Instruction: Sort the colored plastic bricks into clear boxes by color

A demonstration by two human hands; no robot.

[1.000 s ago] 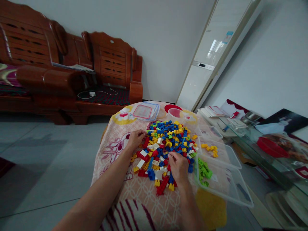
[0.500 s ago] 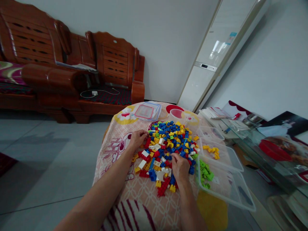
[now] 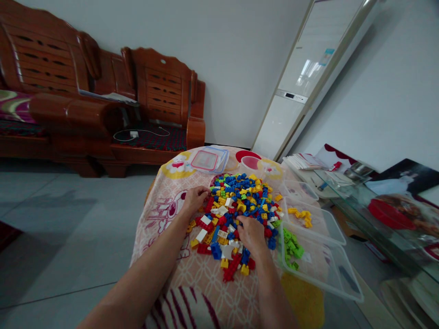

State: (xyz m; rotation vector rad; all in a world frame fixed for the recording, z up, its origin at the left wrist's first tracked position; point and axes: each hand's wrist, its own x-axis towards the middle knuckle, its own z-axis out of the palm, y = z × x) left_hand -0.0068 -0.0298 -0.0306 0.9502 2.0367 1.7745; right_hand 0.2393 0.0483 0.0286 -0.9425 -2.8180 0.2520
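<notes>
A pile of toy building bricks (image 3: 222, 210) in blue, yellow, red, white and green spreads over the cloth-covered table. At the pile's left edge is my left hand (image 3: 195, 200), its fingers bent and close together near red bricks; anything between the fingertips is hidden. My right hand (image 3: 252, 234) reaches over the middle of the pile, its fingertips apart among blue and red bricks, and I see nothing held in it. To the right stands a clear plastic container holding green bricks (image 3: 291, 244). Yellow bricks (image 3: 302, 215) lie in another clear container behind it.
Container lids (image 3: 210, 160) lie at the table's far left, and a round tub with a red bottom (image 3: 251, 162) is at the back. A third clear container (image 3: 301, 190) stands at the right. Beyond the table are a glass-topped stand (image 3: 356, 205) and a wooden bench (image 3: 161, 100).
My right hand has moved slightly left and up, further into the middle of the pile. The left hand stays at the pile's left edge. The view has shifted a little.
</notes>
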